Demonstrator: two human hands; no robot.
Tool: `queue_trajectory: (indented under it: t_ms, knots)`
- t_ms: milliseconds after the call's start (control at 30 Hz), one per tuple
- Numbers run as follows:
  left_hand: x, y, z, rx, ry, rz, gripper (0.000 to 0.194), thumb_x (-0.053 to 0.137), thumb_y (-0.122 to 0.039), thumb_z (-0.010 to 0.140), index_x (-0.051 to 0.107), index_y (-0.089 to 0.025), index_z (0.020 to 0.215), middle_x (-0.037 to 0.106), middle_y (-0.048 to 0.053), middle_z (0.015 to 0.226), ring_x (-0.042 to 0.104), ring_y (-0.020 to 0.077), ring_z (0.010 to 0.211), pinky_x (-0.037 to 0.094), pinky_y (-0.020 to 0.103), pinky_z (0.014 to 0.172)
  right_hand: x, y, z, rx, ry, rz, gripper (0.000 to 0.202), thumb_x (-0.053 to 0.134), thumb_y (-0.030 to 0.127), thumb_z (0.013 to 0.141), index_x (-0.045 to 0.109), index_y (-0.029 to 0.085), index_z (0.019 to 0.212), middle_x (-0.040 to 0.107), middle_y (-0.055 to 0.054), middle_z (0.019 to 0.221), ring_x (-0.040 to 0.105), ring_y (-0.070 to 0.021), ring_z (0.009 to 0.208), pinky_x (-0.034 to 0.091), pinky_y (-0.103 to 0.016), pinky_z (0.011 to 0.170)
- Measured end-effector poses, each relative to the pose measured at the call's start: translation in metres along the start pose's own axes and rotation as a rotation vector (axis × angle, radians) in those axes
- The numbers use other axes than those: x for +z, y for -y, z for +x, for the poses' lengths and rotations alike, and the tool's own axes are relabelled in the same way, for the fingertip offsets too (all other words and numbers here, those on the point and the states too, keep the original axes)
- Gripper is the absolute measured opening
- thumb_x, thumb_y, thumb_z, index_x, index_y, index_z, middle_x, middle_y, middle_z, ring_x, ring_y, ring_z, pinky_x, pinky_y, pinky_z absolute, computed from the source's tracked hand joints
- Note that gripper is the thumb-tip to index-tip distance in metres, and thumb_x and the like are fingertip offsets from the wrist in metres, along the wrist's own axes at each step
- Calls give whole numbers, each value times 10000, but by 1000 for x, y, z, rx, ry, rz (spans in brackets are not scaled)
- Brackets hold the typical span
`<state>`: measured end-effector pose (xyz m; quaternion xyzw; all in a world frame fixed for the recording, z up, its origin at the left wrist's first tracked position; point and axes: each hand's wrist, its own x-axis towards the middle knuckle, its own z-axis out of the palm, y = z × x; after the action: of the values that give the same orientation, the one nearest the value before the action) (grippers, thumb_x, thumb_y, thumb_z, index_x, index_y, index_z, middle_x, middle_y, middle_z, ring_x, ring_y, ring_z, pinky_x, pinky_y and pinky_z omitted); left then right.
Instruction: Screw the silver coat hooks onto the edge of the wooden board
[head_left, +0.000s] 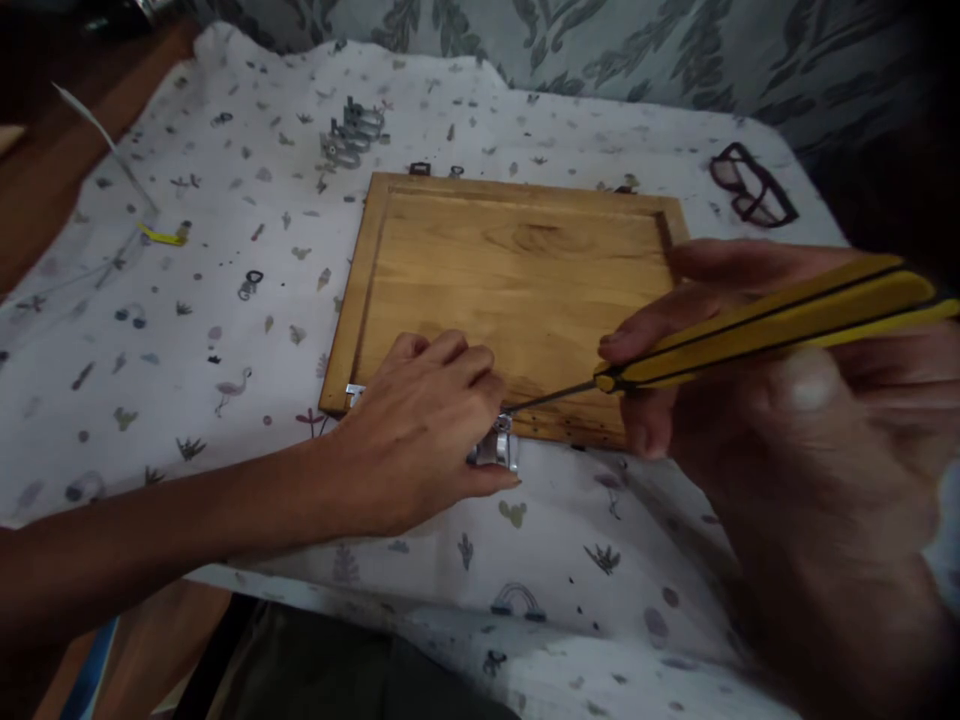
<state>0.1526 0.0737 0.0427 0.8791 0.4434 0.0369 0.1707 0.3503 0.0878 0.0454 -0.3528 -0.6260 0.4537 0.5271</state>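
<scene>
A wooden panel (517,270) with a raised frame lies flat on the patterned cloth. At its near edge sits a metal hinge (504,448), and my left hand (427,430) is closed on it, thumb at its near side. My right hand (810,400) grips a yellow-handled screwdriver (765,320), whose thin shaft points down and left. The tip meets the hinge by my left fingers; a screw there is too small to make out. Another metal piece (355,393) is on the panel's near left corner, partly behind my left hand.
Several metal hinges (352,132) stand behind the panel on the cloth (285,290). Dark-framed glasses (752,187) lie at the back right. On the left is a small yellow item (161,236) near a white strip. A patterned grey surface rises behind the table.
</scene>
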Motion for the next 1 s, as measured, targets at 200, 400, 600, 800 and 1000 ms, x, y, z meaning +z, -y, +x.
queue_trajectory:
  t_ms: [200, 400, 600, 800, 1000]
  knots:
    - [0, 0, 0, -5, 2, -4, 416, 745, -519, 837, 648, -131, 951, 648, 88, 996, 538, 285, 1023, 380, 433, 879, -3, -1, 1, -73, 6, -100, 174, 768, 416, 817, 788, 312, 955, 718, 7, 962, 549, -54, 439, 442, -263, 351]
    - [1, 1, -1, 8, -18, 1, 419, 741, -523, 838, 657, -131, 958, 642, 87, 977, 537, 288, 1015, 386, 432, 874, -2, -3, 2, -80, -43, -111, 228, 835, 450, 730, 764, 246, 802, 726, 1, 805, 546, -93, 416, 422, -274, 324]
    - [1, 1, -1, 16, -20, -2, 409, 738, -521, 842, 659, -131, 936, 644, 91, 978, 538, 288, 1013, 389, 428, 866, 13, 14, -2, 58, -229, -140, 292, 813, 521, 738, 726, 265, 847, 675, 15, 818, 509, -87, 479, 412, -327, 407]
    - [3, 2, -1, 14, -31, -16, 420, 754, -511, 829, 666, -125, 969, 650, 87, 1004, 542, 291, 1023, 386, 442, 884, 15, 17, -3, 50, -241, -180, 279, 786, 516, 772, 710, 259, 848, 653, 14, 813, 496, -81, 488, 395, -332, 422]
    - [3, 2, -1, 24, -49, -3, 422, 756, -524, 824, 663, -133, 952, 660, 84, 985, 545, 279, 1011, 386, 416, 872, 5, 5, -1, -37, -142, -153, 263, 793, 463, 781, 710, 223, 851, 691, -3, 818, 542, -101, 467, 408, -311, 346]
